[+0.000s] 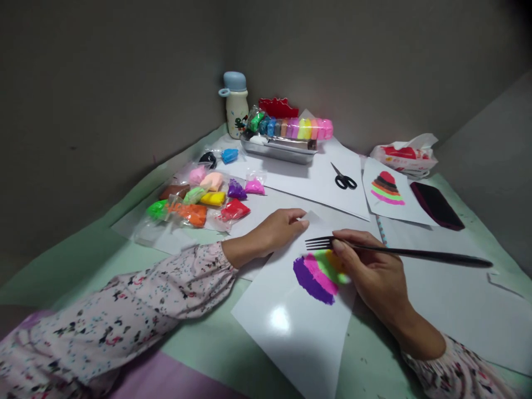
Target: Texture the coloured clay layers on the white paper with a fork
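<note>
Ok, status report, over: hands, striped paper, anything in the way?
Left hand at far end of striped paper. Right hand gripping black fork. Coloured stripes partly hidden behind right hand.

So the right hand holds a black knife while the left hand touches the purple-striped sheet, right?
Not a knife: the head view shows the right hand holding a black fork. The left hand does touch the purple-striped sheet.

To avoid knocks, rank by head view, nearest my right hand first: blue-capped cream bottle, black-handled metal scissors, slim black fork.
1. Fork, held in your right hand.
2. Scissors, beyond it on white paper.
3. Bottle, at the back left.
</note>
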The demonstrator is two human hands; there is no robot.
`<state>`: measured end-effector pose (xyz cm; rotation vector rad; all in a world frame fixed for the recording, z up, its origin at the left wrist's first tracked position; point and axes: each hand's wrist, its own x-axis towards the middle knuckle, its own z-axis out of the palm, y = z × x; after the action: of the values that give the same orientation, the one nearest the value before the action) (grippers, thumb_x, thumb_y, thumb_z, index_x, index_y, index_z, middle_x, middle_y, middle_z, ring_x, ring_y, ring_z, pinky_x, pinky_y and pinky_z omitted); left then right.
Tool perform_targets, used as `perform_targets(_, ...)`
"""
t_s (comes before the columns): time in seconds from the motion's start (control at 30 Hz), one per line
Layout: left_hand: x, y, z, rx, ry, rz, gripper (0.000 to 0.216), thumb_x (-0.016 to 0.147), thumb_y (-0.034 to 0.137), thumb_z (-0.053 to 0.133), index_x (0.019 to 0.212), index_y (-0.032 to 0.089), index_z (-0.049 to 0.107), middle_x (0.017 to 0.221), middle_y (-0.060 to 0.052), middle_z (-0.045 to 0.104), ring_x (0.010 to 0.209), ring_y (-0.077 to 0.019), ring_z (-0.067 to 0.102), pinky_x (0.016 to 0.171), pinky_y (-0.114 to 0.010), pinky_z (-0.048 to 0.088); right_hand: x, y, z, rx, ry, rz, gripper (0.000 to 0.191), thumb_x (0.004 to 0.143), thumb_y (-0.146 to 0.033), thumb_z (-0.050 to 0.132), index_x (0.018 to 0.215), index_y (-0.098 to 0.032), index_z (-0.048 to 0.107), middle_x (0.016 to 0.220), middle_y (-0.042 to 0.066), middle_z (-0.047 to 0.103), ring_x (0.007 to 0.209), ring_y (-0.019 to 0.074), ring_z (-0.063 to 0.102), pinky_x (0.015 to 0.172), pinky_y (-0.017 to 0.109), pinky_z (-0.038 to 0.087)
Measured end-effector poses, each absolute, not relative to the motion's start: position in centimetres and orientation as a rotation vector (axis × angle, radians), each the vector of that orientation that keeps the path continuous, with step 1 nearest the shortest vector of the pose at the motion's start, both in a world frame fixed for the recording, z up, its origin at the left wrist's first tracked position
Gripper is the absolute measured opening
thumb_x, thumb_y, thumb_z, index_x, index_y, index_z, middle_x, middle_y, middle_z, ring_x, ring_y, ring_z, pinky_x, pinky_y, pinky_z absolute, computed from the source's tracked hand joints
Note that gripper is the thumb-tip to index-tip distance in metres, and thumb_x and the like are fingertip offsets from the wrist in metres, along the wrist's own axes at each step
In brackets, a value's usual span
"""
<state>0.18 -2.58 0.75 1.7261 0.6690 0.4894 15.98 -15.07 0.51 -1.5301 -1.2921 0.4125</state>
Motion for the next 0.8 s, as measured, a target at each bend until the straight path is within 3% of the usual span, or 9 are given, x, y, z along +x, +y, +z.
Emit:
perform_targets(0.07, 0.1, -2.7, 1.3, 1.8, 0.746, 0.472, 0.034, 0.085, 0.038, 0.048, 0.105, 0.014, 0.062, 0.102, -0.008, 0.064, 0.094, -0.0201, 0.056, 0.086, -0.033, 0.041, 16.0, -15.4, 0.5, -1.489, -1.277, 0.374, 0.011, 0.082, -0.026, 0.067, 0.093, -0.026, 0.07, 0.091, 0.0, 0.069, 0.074, 0.0116, 0.066, 0.064, 0.02, 0.056)
perform_targets(0.17, -0.1, -2.5, 1.7, 1.802, 0.75, 0.294, 0.041, 0.084, 0.033, 0.047, 0.12, 0.015, 0.052, 0.09, -0.004, 0.062, 0.074, -0.0155, 0.053, 0.068, -0.029, 0.041, 16.1, -15.6, 0.6, -1.464, -1.247, 0.383, 0.01, 0.083, -0.025, 0.067, 0.092, -0.025, 0.068, 0.087, -0.001, 0.067, 0.064, 0.0092, 0.065, 0.056, 0.018, 0.054)
perform_targets(0.23, -0.1, -2.1, 1.7, 1.826, 0.736, 0.255, 0.041, 0.081, 0.029, 0.049, 0.12, 0.017, 0.051, 0.082, -0.002, 0.059, 0.066, -0.0129, 0.049, 0.06, -0.026, 0.038, 16.2, -15.7, 0.6, -1.47, -1.239, 0.432, 0.011, 0.084, -0.027, 0.066, 0.094, -0.025, 0.066, 0.086, 0.0, 0.066, 0.063, 0.0093, 0.065, 0.055, 0.018, 0.054)
perform_targets(0.5, -1.5, -1.4, 2.5, 2.103, 0.868, 0.21, 0.027, 0.08, 0.039, 0.054, 0.098, 0.019, 0.058, 0.08, -0.001, 0.062, 0.072, -0.0152, 0.054, 0.063, -0.026, 0.038, 16.7, -15.3, 0.9, -1.507, -1.22, 0.61, 0.018, 0.088, -0.033, 0.06, 0.101, -0.022, 0.064, 0.073, -0.001, 0.065, 0.062, 0.0106, 0.063, 0.057, 0.019, 0.052)
perform_targets(0.8, -3.0, -4.3, 1.6, 2.276, 0.931, 0.309, 0.023, 0.081, 0.03, 0.055, 0.102, 0.02, 0.057, 0.084, -0.001, 0.064, 0.072, -0.0153, 0.055, 0.064, -0.027, 0.038, 16.7, -15.3, 0.1, -1.589, -1.261, 0.682, 0.024, 0.08, -0.037, 0.067, 0.098, -0.021, 0.062, 0.072, 0.001, 0.068, 0.062, 0.016, 0.066, 0.054, 0.026, 0.053)
